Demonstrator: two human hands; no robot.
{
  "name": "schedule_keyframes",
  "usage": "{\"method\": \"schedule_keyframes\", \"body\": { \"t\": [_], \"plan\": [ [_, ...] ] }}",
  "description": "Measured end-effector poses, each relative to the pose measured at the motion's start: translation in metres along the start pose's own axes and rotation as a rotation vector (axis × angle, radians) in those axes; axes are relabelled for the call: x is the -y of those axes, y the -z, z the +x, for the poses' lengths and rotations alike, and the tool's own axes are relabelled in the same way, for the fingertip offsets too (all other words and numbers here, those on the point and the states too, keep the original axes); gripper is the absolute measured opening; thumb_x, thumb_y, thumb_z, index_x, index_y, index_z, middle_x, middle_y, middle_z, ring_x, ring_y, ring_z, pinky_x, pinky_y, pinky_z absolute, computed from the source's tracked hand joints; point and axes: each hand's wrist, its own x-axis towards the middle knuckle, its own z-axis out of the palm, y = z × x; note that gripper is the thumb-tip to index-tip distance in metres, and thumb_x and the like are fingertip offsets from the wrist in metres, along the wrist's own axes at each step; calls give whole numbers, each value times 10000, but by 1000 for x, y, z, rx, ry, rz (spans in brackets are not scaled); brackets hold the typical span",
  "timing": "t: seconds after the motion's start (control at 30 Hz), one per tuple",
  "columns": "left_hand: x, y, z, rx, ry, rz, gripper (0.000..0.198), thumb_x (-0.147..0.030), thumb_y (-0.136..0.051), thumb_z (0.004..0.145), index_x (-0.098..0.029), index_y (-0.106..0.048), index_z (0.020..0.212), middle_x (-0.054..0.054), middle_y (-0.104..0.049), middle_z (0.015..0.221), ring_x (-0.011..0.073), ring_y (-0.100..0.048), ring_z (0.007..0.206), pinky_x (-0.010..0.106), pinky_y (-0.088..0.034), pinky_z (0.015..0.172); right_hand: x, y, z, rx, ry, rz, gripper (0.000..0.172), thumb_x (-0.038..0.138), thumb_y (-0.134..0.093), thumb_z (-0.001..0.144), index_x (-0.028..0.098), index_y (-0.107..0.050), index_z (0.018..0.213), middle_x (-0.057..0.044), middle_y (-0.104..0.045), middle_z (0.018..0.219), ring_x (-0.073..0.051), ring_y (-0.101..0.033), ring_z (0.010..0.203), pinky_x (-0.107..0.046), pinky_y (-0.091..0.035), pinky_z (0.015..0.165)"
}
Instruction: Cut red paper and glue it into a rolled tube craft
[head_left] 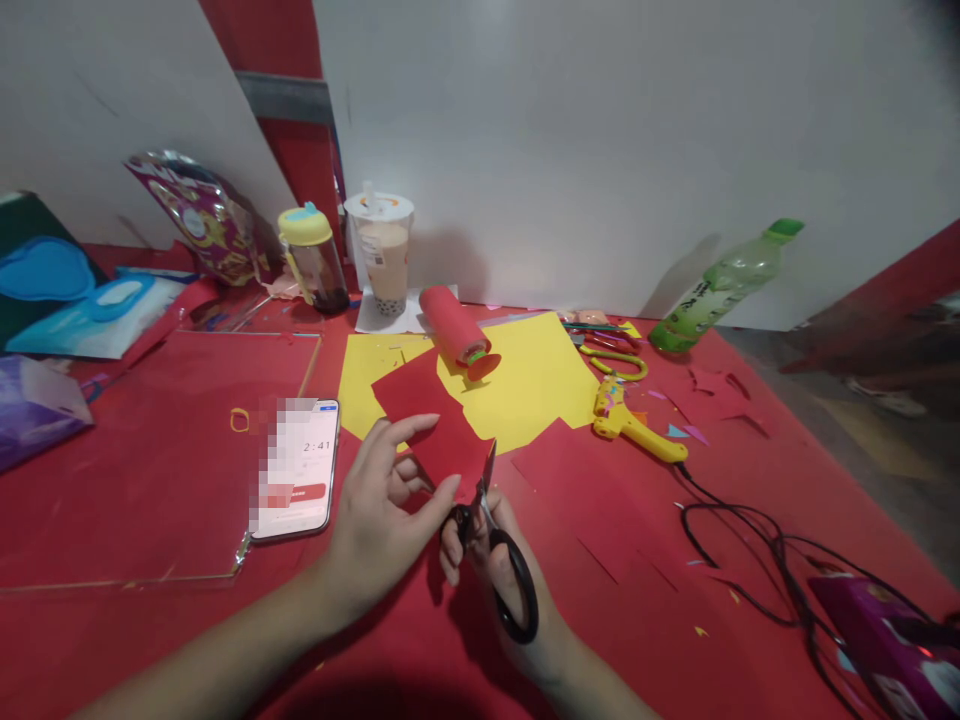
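The red paper (435, 425), an irregular dark-red piece, is held just above the desk (637, 520) in front of the person, its far corner overlapping the yellow paper (540, 385) in the view. It is pinched at its near edge by the left hand (382, 500): the thumb and the fingers (405, 425) are closed on the sheet, with the remaining fingers curled beneath it. The scissors (495, 535), black-handled, are gripped in the right hand (499, 570), whose fingers are threaded through the loops and closed around them; the blades are pointed up into the lower right edge of the paper and appear only slightly parted. The step in hand is judged to be a cut into that edge, at an early stage of the stroke. For the cut to be carried on, the sheet would need to be kept taut and turned by the left hand, with the thumb kept clear of the blades, which lie very near it. Farther out, a red paper roll (454, 325) is laid on the yellow paper, a yellow glue gun (626, 420) is seen to the right with a black cable (750, 540) beyond it, and a phone (296, 480) is placed to the left on a clear plastic sheet (150, 450). A bubble tea cup (384, 255) and a green bottle (720, 285) are stood near the wall.
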Motion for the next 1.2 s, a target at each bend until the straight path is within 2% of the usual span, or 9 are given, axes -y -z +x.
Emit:
{"method": "schedule_keyframes", "body": {
  "t": [0.4,0.8,0.93,1.03,1.2],
  "plan": [
    [-2,3,2,18,-27,15,353,-162,-558,743,-261,-466,1069,-2,-424,989,2,-471,549,143,-487,556,-2,1,0,13,-10,31,367,572,-427,781,235,-282,785,51,-367,669,-77,-358,536,-212,-290,495],
    [-5,12,8,77,-27,78,351,-188,-556,739,-232,-488,1081,50,-458,1047,57,-519,653,186,-509,596,6,-3,1,2,-14,0,375,569,-453,767,237,-279,756,66,-371,610,-65,-338,472,-203,-293,456],
    [-4,12,8,83,-20,47,360,-185,-561,738,-244,-480,1084,41,-452,1049,42,-505,626,177,-503,585,7,-3,0,2,-17,12,394,584,-460,754,235,-276,748,63,-373,614,-60,-332,462,-203,-285,450],
    [-5,11,7,98,16,-34,368,-182,-562,740,-244,-462,1089,20,-452,972,21,-472,563,156,-487,536,8,-4,0,4,-4,17,395,583,-468,751,233,-286,752,61,-380,617,-61,-342,469,-204,-290,456],
    [-7,7,4,80,94,-122,376,-172,-562,733,-214,-448,1089,-43,-402,725,20,-439,481,133,-462,468,7,-4,-1,12,1,31,411,618,-446,737,230,-313,775,40,-416,641,-82,-386,499,-228,-329,479]
  ]
}}
